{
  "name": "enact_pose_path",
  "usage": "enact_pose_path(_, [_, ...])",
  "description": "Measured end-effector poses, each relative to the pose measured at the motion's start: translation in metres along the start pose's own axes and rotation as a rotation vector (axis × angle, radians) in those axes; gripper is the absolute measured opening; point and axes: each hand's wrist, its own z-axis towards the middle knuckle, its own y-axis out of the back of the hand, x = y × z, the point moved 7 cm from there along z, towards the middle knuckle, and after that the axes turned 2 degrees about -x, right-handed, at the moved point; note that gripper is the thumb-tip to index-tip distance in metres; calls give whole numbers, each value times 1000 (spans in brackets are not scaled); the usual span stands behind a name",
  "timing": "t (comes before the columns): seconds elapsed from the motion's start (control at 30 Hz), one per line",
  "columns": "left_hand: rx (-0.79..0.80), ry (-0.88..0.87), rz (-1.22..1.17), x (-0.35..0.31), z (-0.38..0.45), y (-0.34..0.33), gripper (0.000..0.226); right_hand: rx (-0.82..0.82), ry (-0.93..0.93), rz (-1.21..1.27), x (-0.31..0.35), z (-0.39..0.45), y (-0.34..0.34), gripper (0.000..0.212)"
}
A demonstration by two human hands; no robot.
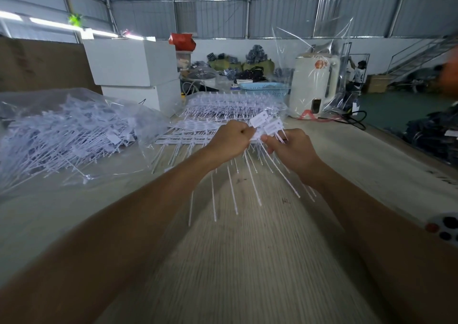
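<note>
Tags (259, 120) jut above left grip (229, 141) and right grip (293, 150), tails (252, 179) below.

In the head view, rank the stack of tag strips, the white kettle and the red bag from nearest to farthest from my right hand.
From the right hand, pinching the held strip:
1. Stack of tag strips, on the table just ahead.
2. White kettle, farther ahead to the right.
3. Red bag, far back left, beyond the white boxes.
</note>
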Motion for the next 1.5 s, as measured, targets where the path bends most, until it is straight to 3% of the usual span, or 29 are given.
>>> enact_pose_path(0.1, [141,-50,-21,-6,-6,-12,54,-267,-261,291,-23,7,23,38])
enact_pose_path(0.23, [71,-133,-26,-18,-7,-7,45,-111,-383,419,-58,7,34,41])
enact_pose_path(0.33, [90,-113,-4,-10,-5,-6,34,-113,-457,514,-69,3,32,42])
enact_pose_path(0.47, [145,-56,-37,1,-7,-9,22,-59,-433,534,-56,4,23,48])
enact_pose_path(0.67, [150,-45,-30,1,-6,-9,25,-16,-436,695,-41,0,21,44])
enact_pose_path(0.8, [141,-44,-36,-1,-7,-9,32,78,-337,604,-22,3,12,37])
enact_pose_path(0.9, [73,-80,-101,-6,-10,-4,24,184,-313,502,-9,-1,1,32])
enact_pose_path(1.0, [-4,-147,-135,-15,-13,5,11,278,-311,435,-6,-6,-6,41])
enact_pose_path(1.2, [-45,-222,-129,-25,-18,12,9,464,-397,412,-12,-16,-14,46])
enact_pose_path(1.33, [-89,-217,-92,-22,-14,10,8,508,-343,510,-5,-14,-14,33])
enact_pose_path(1.5, [-27,-60,-35,-1,-7,2,31,483,-304,628,-4,-9,-13,25])
